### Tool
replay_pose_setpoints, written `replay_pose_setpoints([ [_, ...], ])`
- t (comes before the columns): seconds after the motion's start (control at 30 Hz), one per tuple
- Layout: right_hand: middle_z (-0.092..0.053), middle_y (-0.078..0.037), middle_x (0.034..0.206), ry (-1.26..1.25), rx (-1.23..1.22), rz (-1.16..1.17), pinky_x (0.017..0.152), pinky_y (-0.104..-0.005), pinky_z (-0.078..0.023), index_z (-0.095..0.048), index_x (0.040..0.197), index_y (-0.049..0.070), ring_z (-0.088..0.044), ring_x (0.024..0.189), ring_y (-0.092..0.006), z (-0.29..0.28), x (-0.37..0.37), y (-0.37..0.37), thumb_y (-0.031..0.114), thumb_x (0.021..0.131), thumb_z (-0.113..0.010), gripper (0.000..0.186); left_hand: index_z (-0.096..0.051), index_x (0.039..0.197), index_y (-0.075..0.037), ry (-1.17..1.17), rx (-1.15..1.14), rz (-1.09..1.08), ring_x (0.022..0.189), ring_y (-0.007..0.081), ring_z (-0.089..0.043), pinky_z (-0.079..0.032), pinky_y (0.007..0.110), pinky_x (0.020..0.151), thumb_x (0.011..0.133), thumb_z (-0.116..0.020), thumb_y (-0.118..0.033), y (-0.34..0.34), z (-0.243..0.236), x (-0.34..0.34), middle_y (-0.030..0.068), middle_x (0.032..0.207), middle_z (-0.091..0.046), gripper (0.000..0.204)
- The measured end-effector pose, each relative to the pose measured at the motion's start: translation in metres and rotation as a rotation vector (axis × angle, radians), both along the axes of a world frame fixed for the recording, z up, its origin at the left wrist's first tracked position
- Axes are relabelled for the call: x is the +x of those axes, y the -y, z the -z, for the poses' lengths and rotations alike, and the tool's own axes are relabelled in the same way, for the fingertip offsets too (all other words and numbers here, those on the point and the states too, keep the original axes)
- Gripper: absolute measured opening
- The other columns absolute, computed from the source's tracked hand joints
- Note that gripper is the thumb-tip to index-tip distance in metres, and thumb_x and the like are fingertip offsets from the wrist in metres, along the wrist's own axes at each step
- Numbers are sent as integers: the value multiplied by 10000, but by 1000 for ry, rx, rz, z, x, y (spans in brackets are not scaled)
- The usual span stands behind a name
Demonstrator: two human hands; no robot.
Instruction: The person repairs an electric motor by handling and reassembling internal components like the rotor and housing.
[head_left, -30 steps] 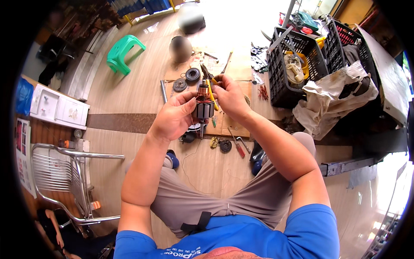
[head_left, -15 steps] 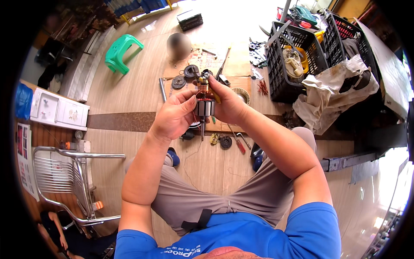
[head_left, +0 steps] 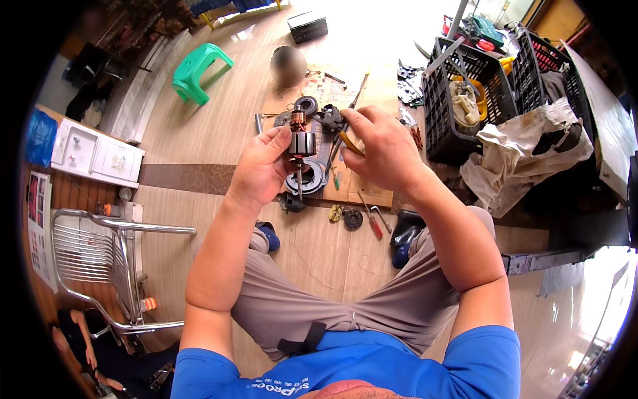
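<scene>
The left hand (head_left: 260, 167) was clamped on a copper-wound, black-and-silver cylindrical armature (head_left: 303, 143), some fingers hidden behind it. Rightward, a dark, irregular part (head_left: 329, 120), hard to make out, sat beside the right hand (head_left: 384, 147), which, held apart, gripped a partly covered yellow-handled tool (head_left: 349, 143).

Both arms (head_left: 222, 259) forward, left hand (head_left: 261, 163) pinched, right hand (head_left: 387, 147) curled, knuckles up.

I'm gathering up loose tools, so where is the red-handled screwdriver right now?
In the head view, the red-handled screwdriver lies just right of centre, between the round black part and the silver L-shaped tool.
</scene>
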State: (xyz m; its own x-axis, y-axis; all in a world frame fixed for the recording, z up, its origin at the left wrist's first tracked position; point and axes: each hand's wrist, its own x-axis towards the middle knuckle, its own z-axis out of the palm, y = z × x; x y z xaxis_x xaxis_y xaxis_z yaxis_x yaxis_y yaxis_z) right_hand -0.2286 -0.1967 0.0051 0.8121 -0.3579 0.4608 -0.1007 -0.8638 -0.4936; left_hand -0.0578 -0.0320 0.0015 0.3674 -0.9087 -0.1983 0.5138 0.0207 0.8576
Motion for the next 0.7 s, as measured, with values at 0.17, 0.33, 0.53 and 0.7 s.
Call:
replay_pose_setpoints([
  [0.17,-569,-128,936,52,-203,-33,786,-401,-483,-599,1157,3,-582,888,-294,3,-2,0,182,722,-670,476,-593,1106,-21,12,27,-36,758,140,-655,-553,306,640,969,-563,-329,5,-9,-10,54,914,-676,339],
  [0.33,-562,-118,918,45,-240,-30,771,-400,-482,-597,1162,9,-580,891,-282,2,-1,-2,197,733,-670,474,-597,1085,-30,43,29,-60,748,131,-653,-548,296,637,965,-575,-319,8,-4,-10,48,907,-682,314],
  [0.53,-562,-109,908,21,-264,-7,759,-393,-487,-600,1156,10,-584,882,-278,1,-2,-4,190,740,-668,458,-595,1094,-30,60,15,-39,787,133,-665,-556,297,674,963,-582,-301,10,-2,-10,63,946,-693,301],
  [0.7,-564,-112,868,76,-272,18,724,-385,-494,-611,1135,7,-592,833,-274,4,1,-8,151,761,-639,402,-600,1095,-5,12,-5,-96,768,154,-684,-586,314,654,949,-613,-222,9,3,-11,80,954,-690,262],
])
